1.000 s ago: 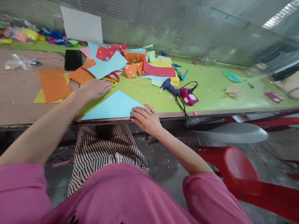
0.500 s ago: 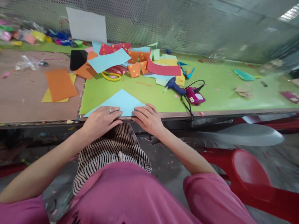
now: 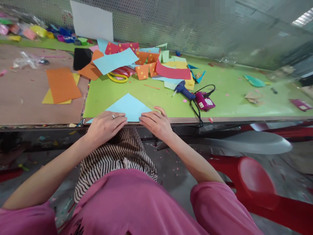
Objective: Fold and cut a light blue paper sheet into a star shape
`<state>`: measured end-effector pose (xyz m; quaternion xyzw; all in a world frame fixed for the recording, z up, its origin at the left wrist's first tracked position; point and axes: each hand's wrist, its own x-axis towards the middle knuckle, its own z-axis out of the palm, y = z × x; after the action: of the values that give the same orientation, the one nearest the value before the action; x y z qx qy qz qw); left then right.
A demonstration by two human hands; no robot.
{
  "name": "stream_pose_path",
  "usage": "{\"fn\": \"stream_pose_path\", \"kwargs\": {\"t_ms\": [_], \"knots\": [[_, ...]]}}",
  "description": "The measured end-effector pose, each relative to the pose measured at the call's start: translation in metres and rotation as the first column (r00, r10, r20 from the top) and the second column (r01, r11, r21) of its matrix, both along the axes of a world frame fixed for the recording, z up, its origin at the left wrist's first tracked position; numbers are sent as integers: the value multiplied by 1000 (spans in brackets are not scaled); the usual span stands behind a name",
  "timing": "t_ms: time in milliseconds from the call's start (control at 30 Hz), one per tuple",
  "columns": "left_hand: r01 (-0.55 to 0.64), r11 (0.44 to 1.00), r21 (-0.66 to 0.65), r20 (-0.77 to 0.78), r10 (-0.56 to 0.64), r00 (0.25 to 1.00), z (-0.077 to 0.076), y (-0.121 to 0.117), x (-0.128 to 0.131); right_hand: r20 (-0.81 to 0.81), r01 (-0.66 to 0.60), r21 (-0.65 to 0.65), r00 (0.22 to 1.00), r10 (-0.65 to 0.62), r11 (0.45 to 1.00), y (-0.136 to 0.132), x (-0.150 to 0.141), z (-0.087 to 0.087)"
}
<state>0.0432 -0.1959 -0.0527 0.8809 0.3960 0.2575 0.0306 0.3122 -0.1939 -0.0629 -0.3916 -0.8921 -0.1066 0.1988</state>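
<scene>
Resting left hand (image 3: 104, 126) and right hand (image 3: 158, 124) with fingers laid flat, pinching nothing visibly, upon the lower side of the light-blue paper triangle (image 3: 129, 105), at near edge of green-covered table (image 3: 171, 106), probably in order to prevent sliding

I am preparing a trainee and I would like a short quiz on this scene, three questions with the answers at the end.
1. Multiple choice: what do the left hand and the right hand both touch?
A) the orange sheet
B) the light blue triangular paper
C) the red strip

2. True or false: a ring is visible on the right hand.

3. Complete the sentence: the blue glue gun lies beside a boxy object of ____ colour.

Key:
1. B
2. False; the ring is on the left hand.
3. magenta
</scene>
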Motion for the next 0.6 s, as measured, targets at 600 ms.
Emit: {"fn": "stream_pose_path", "kwargs": {"t_ms": [600], "knots": [[-232, 963, 134, -250, 260, 933, 26, 22, 17, -35, 87, -57, 995, -89, 995, 31, -24, 29]]}}
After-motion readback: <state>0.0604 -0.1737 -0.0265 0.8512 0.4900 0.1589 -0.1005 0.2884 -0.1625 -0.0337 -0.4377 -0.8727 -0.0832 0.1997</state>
